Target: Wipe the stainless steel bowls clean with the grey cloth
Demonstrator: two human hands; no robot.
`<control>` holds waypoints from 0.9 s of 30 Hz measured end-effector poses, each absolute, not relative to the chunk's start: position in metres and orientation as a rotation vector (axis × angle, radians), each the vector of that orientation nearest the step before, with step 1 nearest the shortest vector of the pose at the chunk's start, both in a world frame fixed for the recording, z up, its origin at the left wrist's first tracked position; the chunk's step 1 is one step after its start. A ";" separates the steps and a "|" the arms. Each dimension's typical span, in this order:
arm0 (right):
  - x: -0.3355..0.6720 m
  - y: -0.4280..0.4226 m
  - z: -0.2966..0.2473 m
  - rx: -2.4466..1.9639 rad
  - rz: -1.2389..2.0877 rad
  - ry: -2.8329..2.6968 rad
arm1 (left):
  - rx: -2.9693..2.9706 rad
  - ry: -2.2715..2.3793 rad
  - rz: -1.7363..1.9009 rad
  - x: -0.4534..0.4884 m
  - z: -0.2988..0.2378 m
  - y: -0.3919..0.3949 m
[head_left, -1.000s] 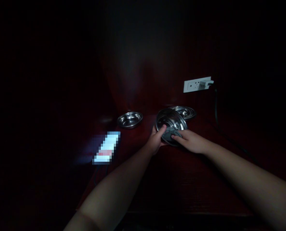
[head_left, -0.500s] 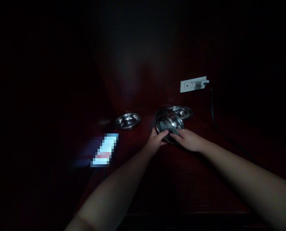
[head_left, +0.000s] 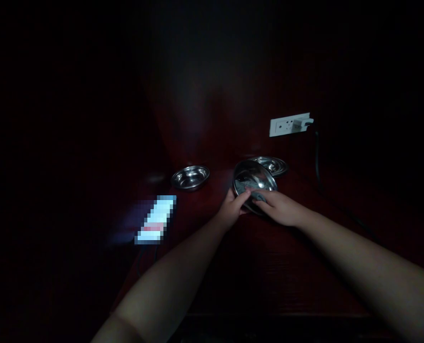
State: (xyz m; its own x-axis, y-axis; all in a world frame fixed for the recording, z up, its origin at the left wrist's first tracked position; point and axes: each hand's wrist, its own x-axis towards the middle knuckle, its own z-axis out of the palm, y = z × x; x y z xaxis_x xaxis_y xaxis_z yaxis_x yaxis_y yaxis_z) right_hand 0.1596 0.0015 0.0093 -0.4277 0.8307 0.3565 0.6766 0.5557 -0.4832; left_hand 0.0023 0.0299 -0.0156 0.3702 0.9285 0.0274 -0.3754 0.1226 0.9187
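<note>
Both of my arms are bare as far as I can see them. My left forearm (head_left: 178, 271) and right forearm (head_left: 362, 255) are rounded, slim near the hand and broader farther back. A soft crease (head_left: 129, 325) crosses near my left elbow. My left grip (head_left: 232, 207) and right grip (head_left: 282, 207) are bare too; fine detail is lost in the dimness.
</note>
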 end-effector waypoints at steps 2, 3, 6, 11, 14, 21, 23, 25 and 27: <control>0.158 -0.002 0.012 -1.116 0.449 -2.277 | 1.012 0.688 1.076 0.003 -0.017 0.031; 0.158 -0.003 0.014 -1.103 0.493 -2.292 | 1.000 0.696 1.082 0.003 -0.017 0.032; 0.160 -0.003 0.017 -1.150 0.541 -2.296 | 0.984 0.706 1.093 0.004 -0.019 0.034; 0.164 -0.001 0.022 -1.349 0.379 -2.298 | 0.989 0.717 1.107 0.005 -0.021 0.035; 0.164 -0.002 0.025 -1.543 0.240 -2.318 | 1.002 0.717 1.102 0.005 -0.022 0.035; 0.159 -0.005 0.028 -1.845 0.095 -2.322 | 1.040 0.703 1.073 0.004 -0.022 0.036; 0.158 -0.005 0.027 -1.857 0.118 -2.322 | 1.039 0.687 1.071 0.003 -0.022 0.037; 0.158 -0.004 0.025 -1.846 0.129 -2.328 | 1.045 0.678 1.065 0.003 -0.022 0.036; 0.159 -0.004 0.022 -1.830 0.139 -2.336 | 1.066 0.681 1.061 0.003 -0.022 0.036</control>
